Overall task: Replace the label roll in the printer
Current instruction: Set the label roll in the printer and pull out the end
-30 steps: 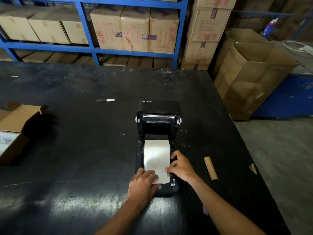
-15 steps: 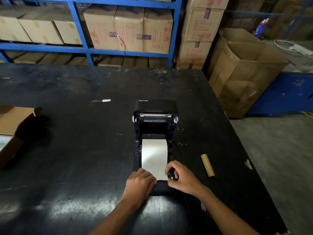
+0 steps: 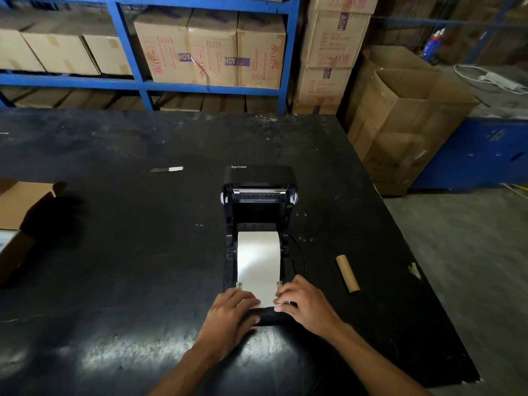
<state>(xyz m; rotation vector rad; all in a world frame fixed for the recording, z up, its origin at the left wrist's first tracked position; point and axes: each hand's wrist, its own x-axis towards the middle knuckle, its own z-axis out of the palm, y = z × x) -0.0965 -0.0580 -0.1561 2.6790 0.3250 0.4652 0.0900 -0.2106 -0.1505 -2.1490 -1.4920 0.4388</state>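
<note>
— So which step is this, from the head camera?

— Feeding, I'd say. The black plastic label printer (image 3: 258, 224) stands on the dark scuffed table (image 3: 128, 252) with its lid tipped back, and the white paper label roll (image 3: 258, 252) already sits in the bay. Its loose end runs forward between two small pale guide tabs (image 3: 239, 285) to the front lip.

— And the hands?

— The left hand (image 3: 233, 312) lies with fingers fairly straight, tips pressing the strip's near left corner. The right hand (image 3: 304, 302) has curled fingers at the strip's right edge; whether they pinch the paper or only press, I cannot tell.

— Next?

— Probably squaring the strip under the guides, then closing the lid; that needs both hands off the paper. The spent brown cardboard core (image 3: 347, 273) lies well apart, on the right.
</note>
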